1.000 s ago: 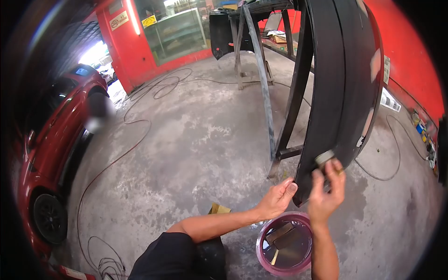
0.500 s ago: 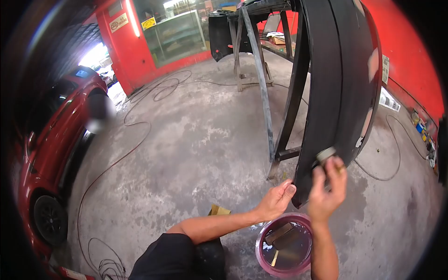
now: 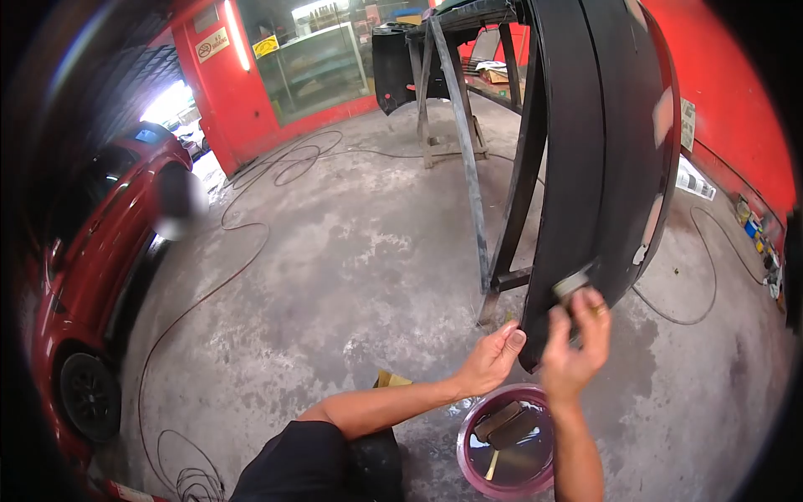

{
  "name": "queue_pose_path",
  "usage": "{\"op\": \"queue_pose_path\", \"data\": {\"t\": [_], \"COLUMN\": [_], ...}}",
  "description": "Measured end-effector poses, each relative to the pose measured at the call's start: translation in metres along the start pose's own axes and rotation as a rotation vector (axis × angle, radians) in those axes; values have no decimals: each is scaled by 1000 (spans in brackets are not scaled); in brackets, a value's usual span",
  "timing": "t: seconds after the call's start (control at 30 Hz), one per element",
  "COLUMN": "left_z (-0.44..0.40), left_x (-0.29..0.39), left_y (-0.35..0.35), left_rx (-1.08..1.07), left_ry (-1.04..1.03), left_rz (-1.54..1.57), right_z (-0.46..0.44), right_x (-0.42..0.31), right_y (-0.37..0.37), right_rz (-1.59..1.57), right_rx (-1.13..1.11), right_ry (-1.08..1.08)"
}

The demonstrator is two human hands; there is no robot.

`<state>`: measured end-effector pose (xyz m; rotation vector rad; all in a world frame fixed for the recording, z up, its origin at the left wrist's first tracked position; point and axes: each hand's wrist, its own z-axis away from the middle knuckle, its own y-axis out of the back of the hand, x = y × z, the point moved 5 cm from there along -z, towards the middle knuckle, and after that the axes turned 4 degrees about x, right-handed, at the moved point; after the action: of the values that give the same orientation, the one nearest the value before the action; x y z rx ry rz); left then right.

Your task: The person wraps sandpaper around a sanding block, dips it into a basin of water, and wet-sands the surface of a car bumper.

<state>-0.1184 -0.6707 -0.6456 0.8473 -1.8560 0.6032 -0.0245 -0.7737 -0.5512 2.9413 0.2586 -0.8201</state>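
Note:
A long black car panel [image 3: 577, 151], curved and with pale patches along its right side, stands propped up in front of me. My left hand [image 3: 492, 361] pinches the panel's lower left edge between thumb and fingers. Against the panel's lower face, my right hand [image 3: 575, 347] grips a small sanding block [image 3: 573, 283] with a pale greyish edge, blurred by motion. Beneath both hands sits a pink basin [image 3: 462, 452] of murky water. In it are dark blocks [image 3: 512, 425] and a pale-handled tool [image 3: 492, 465], whose kind I cannot make out.
A metal stand [image 3: 468, 151] rises behind the panel. A red car [image 3: 109, 243] is parked at left. An air hose [image 3: 269, 226] snakes over the concrete floor, and another hose [image 3: 715, 276] lies at right. Bottles and cans [image 3: 757, 234] line the red wall.
My right hand has moved slightly left and down across the panel with the sanding block. The left hand stays on the edge. The whole view has shifted a little.

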Motion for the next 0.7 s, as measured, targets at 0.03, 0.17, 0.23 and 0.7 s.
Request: {"op": "queue_pose_path", "data": {"t": [0.03,0.17,0.23,0.7], "left_z": [-1,0,0,0], "left_x": [9,15,14,17], "left_y": [1,0,1,0], "left_rx": [-74,-107,-107,-108], "left_ry": [-16,-58,-39,-10], "left_rz": [-136,-241,-221,-221], "right_z": [-14,9,11,10], "right_x": [6,-3,-1,-5], "right_y": [1,4,1,4], "right_rz": [-65,-8,-19,-7], "right_rx": [62,8,-29,3], "right_ry": [-157,-67,18,-46]}}
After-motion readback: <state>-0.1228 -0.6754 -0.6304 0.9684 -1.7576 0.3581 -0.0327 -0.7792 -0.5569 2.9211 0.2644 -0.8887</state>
